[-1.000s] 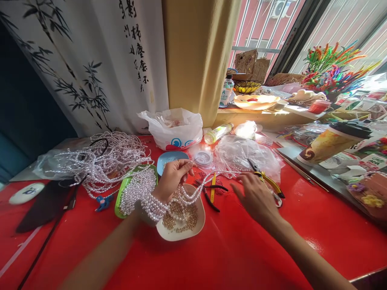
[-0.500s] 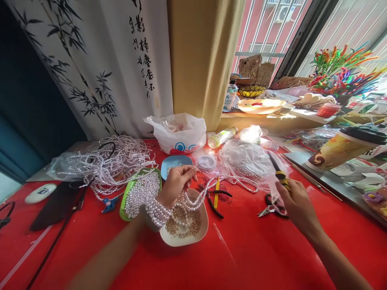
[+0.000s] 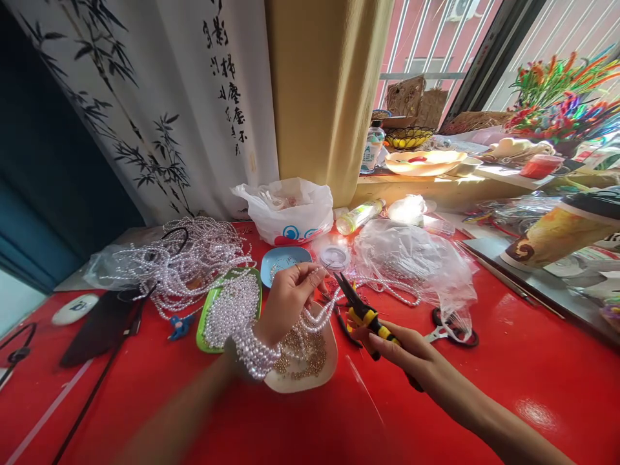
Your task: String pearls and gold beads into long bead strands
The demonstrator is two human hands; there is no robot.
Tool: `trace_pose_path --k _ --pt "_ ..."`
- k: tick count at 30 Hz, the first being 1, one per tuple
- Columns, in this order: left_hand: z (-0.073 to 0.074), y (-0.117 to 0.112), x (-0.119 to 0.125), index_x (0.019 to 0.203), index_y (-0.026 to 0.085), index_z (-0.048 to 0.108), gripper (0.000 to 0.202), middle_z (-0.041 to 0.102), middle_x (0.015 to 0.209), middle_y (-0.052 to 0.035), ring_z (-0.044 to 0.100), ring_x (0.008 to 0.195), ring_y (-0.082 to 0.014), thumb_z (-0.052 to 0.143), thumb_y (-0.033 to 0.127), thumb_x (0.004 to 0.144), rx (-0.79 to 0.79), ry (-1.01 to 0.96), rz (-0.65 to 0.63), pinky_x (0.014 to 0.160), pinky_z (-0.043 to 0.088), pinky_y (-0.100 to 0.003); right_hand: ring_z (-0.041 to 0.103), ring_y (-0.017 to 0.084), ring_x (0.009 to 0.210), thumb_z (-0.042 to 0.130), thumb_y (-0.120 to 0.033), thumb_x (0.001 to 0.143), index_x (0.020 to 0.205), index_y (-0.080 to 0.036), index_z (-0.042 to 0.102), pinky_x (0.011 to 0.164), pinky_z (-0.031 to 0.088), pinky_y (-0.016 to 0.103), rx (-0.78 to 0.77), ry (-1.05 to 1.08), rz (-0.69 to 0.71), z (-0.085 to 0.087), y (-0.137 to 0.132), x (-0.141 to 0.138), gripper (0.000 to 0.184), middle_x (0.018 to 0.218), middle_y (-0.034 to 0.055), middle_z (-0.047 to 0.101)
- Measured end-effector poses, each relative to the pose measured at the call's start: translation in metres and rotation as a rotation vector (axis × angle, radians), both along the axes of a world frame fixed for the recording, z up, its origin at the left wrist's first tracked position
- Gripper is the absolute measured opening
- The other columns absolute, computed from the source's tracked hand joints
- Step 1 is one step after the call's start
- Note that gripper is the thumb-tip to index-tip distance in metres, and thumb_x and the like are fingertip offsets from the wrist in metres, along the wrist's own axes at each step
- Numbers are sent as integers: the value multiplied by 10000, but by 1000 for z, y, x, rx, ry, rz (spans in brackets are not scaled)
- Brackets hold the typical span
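My left hand [image 3: 293, 294] is pinched at the fingertips above a cream bowl [image 3: 323, 374] of gold beads. A white pearl bead strand [image 3: 323, 314] hangs from beneath its fingers, and what looks like a thin wire end sticks out toward the right. Several rows of pearl beads [image 3: 256, 352] wrap round my left wrist. My right hand [image 3: 394, 345] grips needle-nose pliers [image 3: 363, 311] with black and yellow handles. Their dark jaws, slightly parted, point up and left, close to my left fingertips. Whether they touch the wire I cannot tell.
Left of the bowl stand a green tray [image 3: 207, 316] of pearl beads and a pile of bead strands [image 3: 194, 258]. A blue dish [image 3: 276, 260], a plastic bag [image 3: 411, 255] and scissors [image 3: 440, 332] lie around. A patterned cup [image 3: 557, 229] leans at the right.
My right hand has brought the pliers leftward from above the scissors to beside my left fingertips. My left hand still pinches near the bowl; the view has shifted slightly.
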State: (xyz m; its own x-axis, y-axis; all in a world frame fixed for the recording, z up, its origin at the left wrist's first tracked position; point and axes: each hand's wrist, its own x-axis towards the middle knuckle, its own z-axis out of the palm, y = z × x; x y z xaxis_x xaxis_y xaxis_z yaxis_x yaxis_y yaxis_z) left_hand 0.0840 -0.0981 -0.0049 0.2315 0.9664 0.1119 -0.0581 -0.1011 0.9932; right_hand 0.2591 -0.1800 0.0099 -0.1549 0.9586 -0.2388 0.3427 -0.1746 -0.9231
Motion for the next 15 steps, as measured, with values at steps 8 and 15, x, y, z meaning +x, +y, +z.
trace_pose_path --k 8,15 --pt "5 -9 4 753 129 612 232 517 537 16 360 408 -42 571 352 699 -106 74 -191 389 264 -182 346 72 505 455 -483 741 751 -152 546 421 260 197 -69 -39 34 10 12 -7 344 657 -8 469" --pt "3 -9 6 779 124 638 223 510 503 23 301 368 -20 593 320 682 -190 -39 -283 381 208 -188 310 49 437 437 -445 762 707 -143 569 366 220 204 -73 -34 20 13 14 -7 334 708 10 525"
